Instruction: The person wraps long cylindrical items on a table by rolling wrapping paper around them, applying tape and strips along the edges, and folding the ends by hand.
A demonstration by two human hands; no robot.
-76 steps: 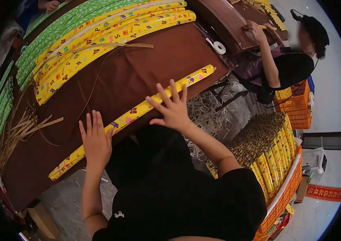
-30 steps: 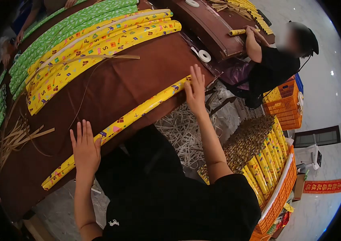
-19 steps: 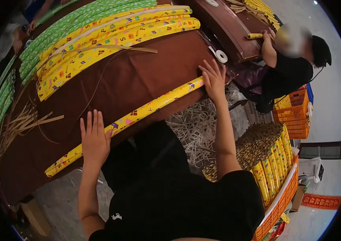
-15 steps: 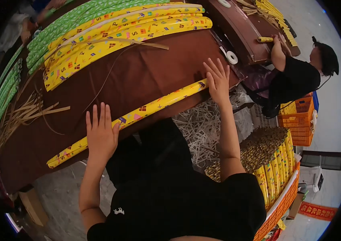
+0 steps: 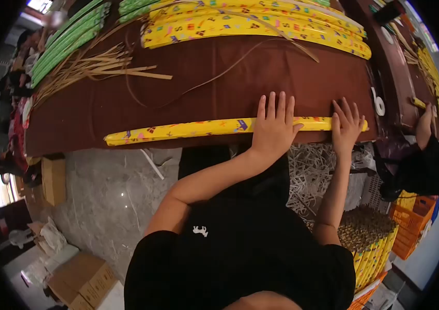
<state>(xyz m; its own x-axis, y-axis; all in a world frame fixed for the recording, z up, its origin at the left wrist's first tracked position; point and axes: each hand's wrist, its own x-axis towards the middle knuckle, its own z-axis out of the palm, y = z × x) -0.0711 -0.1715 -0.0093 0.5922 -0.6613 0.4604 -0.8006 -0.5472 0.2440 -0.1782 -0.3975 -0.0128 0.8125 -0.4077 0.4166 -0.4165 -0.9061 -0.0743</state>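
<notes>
A long yellow roll of printed wrapping paper (image 5: 188,130) lies along the near edge of the brown-covered table (image 5: 260,72). Palm down on its right half rests my left hand (image 5: 275,129), fingers stretched out towards the far side. My right hand (image 5: 347,132) lies flat near the roll's right end, fingers spread. Neither hand is wrapped round the roll; both press on it from above. The parts of the roll under my palms are hidden.
More yellow rolls (image 5: 250,28) and green rolls (image 5: 72,44) lie at the back. Loose tan strips (image 5: 100,64) are on the left, and a white tape roll (image 5: 379,106) on the right. An orange crate (image 5: 410,227) stands lower right, near another person's arm (image 5: 424,126).
My left hand has slid right along the roll, closer to my right hand. The head view has turned, so the roll now appears nearly level.
</notes>
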